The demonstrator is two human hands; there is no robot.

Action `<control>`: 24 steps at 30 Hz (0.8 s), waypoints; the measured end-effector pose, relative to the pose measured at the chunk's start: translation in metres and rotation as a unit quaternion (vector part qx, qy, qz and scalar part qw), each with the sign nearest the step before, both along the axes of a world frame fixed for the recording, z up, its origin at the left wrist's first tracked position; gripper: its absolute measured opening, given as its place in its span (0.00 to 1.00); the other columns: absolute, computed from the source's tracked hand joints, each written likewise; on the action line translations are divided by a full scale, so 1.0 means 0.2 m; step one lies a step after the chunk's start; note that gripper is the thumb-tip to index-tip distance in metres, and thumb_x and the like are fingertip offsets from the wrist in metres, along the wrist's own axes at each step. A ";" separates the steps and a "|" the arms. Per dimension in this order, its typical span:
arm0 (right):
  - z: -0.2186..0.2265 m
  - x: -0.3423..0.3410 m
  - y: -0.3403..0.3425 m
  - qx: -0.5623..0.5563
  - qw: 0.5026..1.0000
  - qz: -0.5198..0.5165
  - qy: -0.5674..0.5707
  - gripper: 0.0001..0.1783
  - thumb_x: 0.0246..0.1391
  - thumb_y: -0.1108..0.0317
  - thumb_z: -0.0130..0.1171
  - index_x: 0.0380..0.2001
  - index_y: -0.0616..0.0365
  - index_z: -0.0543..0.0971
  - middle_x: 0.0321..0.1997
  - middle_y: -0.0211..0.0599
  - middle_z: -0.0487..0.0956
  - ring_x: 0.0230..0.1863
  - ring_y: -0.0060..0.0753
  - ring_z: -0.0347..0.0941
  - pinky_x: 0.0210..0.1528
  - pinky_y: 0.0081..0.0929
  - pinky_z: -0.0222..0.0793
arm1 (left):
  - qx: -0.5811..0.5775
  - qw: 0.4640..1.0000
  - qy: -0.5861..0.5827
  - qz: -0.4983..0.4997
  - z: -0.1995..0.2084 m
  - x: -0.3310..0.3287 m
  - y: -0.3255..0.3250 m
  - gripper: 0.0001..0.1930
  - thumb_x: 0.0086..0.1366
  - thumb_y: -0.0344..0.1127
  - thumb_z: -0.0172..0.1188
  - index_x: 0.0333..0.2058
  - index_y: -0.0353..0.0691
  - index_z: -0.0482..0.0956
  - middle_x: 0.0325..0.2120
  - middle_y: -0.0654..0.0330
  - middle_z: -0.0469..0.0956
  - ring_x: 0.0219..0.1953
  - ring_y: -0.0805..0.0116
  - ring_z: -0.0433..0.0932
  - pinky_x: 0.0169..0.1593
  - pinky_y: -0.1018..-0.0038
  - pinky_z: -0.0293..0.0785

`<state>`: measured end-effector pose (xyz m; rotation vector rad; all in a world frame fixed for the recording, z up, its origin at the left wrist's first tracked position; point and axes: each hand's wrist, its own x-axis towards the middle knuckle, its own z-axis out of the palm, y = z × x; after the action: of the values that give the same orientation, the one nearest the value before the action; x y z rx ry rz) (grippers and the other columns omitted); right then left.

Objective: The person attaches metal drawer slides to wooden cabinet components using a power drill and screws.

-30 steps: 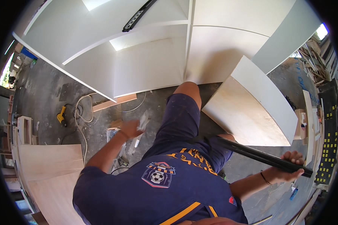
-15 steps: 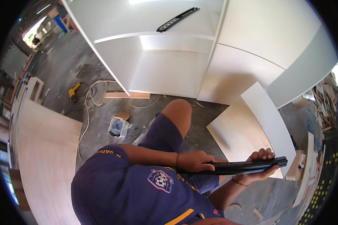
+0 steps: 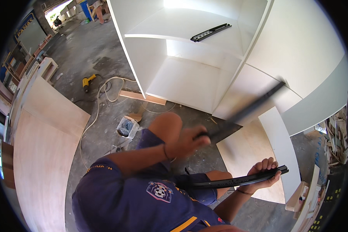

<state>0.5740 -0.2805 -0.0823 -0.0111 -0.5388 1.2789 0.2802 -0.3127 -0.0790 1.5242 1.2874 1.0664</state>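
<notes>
Your left hand [image 3: 188, 141] has its fingers closed round the near end of the upper black rail [image 3: 245, 110]; both blurred, so exact finger placement can't be told. That rail slants up and right, far end in front of the white cabinet [image 3: 128, 50]. Your right hand [image 3: 263, 167] has fingers curled and thumb wrapped round the lower black rail [image 3: 224, 181] near its outer end; the other end lies toward your lap. Can't tell if that's one piece or several nested.

Risks: you've got the upper rail by one end only, so a loose grip could let the long free part dip or twist. Swing it too wide and the tip could knock the cabinet front or scuff the wood-and-white panel piece [image 3: 247, 154] below it. The lower rail is held off-centre too; if its parts slide, it could run out lengthwise or pinch your fingers. Drop either and it'd probably hit your knee [image 3: 164, 124] or the floor [image 3: 75, 52]. Third black rail [image 3: 210, 33] sits on the shelf [image 3: 154, 29], near its front edge; a bump there could tip it off.
</notes>
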 end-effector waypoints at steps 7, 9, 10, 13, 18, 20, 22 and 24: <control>0.05 0.11 -0.11 -0.013 0.993 -0.102 -0.059 0.16 0.57 0.61 0.55 0.27 0.59 0.62 0.25 0.28 0.55 0.20 0.17 0.46 0.17 0.16 0.42 | 0.084 0.954 0.150 0.247 0.36 -0.69 0.42 0.21 0.62 0.46 0.59 0.43 0.31 0.73 0.31 0.51 0.78 0.33 0.64 0.76 0.40 0.70 0.71; 0.03 0.10 -0.12 -0.024 0.990 -0.125 -0.055 0.16 0.57 0.61 0.55 0.27 0.59 0.62 0.24 0.28 0.55 0.20 0.17 0.45 0.17 0.16 0.41 | 0.100 0.936 0.233 0.244 0.48 -0.92 0.59 0.23 0.61 0.45 0.59 0.46 0.31 0.72 0.34 0.50 0.78 0.35 0.64 0.76 0.41 0.71 0.71; 0.02 0.09 -0.13 -0.032 0.987 -0.146 -0.050 0.17 0.56 0.61 0.55 0.27 0.59 0.61 0.25 0.27 0.55 0.19 0.16 0.45 0.15 0.15 0.40 | 0.103 0.933 0.258 0.227 0.54 -1.01 0.71 0.24 0.60 0.45 0.59 0.46 0.29 0.72 0.34 0.48 0.78 0.36 0.63 0.77 0.42 0.71 0.71; 0.01 0.03 -0.15 -0.047 0.979 -0.196 -0.041 0.18 0.56 0.60 0.56 0.26 0.58 0.60 0.25 0.27 0.54 0.18 0.15 0.45 0.14 0.15 0.39 | 0.087 0.903 0.373 0.196 0.68 -1.26 1.09 0.24 0.58 0.45 0.59 0.41 0.25 0.73 0.30 0.47 0.77 0.31 0.61 0.76 0.37 0.69 0.71; 0.04 -0.02 -0.22 -0.075 0.956 -0.278 -0.049 0.19 0.55 0.59 0.56 0.26 0.58 0.60 0.25 0.27 0.54 0.19 0.15 0.44 0.14 0.15 0.38 | -0.004 0.884 0.441 0.156 0.68 -1.51 1.59 0.26 0.57 0.51 0.56 0.32 0.25 0.75 0.25 0.43 0.77 0.31 0.54 0.76 0.39 0.63 0.70; 0.07 -0.01 -0.27 -0.075 0.952 -0.291 -0.064 0.17 0.56 0.60 0.56 0.26 0.58 0.62 0.25 0.28 0.55 0.20 0.16 0.45 0.16 0.15 0.40 | 0.026 0.849 0.503 0.158 0.64 -1.53 1.76 0.30 0.56 0.53 0.55 0.36 0.23 0.75 0.31 0.37 0.77 0.37 0.48 0.77 0.44 0.62 0.70; 0.09 -0.02 -0.30 -0.093 0.932 -0.345 -0.064 0.18 0.55 0.58 0.55 0.27 0.57 0.61 0.25 0.27 0.55 0.19 0.16 0.45 0.16 0.14 0.40 | 0.020 0.847 0.508 0.154 0.57 -1.53 1.88 0.32 0.55 0.53 0.55 0.39 0.21 0.75 0.38 0.33 0.76 0.44 0.43 0.76 0.50 0.61 0.69; 0.10 -0.01 -0.32 -0.095 0.927 -0.359 -0.047 0.17 0.55 0.57 0.54 0.27 0.56 0.61 0.25 0.27 0.55 0.20 0.16 0.46 0.16 0.15 0.42 | 0.090 0.826 0.531 0.165 0.51 -1.64 1.99 0.29 0.57 0.52 0.54 0.39 0.23 0.74 0.37 0.34 0.76 0.44 0.42 0.75 0.49 0.59 0.69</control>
<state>0.5716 -0.3454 -0.0625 -0.4018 -0.4298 0.6051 -0.0483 0.0859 0.0231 2.2147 2.3120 0.4685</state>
